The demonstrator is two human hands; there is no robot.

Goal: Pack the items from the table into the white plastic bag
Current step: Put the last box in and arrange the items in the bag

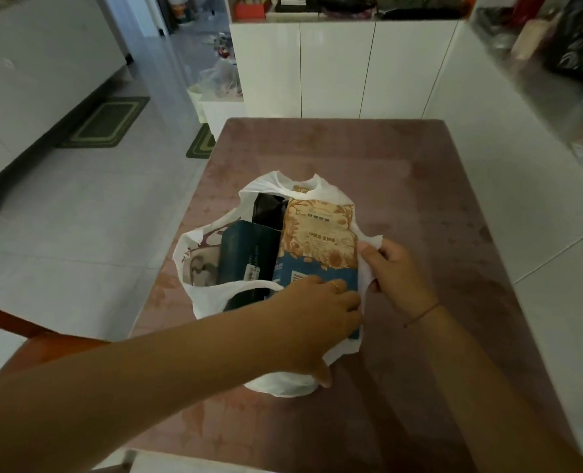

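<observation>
A mauve table [402, 186] carries one filled white plastic bag [208, 298].

White plastic bag [211, 298], centre of frame: thin film, crinkled, slightly translucent, soft sheen. Inside it, tan packet [319, 233]: printed wrapper, looks like paper or matt film, cannot tell which. Dark teal box [249, 256]: smooth card, low gloss. Black item [269, 209] behind it: glossy, wrinkled like plastic. Desk [420, 206]: mauve patterned covering with a smooth sheen, faint reflections. Floor [78, 206], left: pale tiles, polished, reflective. Cabinets [334, 70], top centre: white, high gloss. Mat [105, 122], upper left: green, matt, textile-looking.
</observation>
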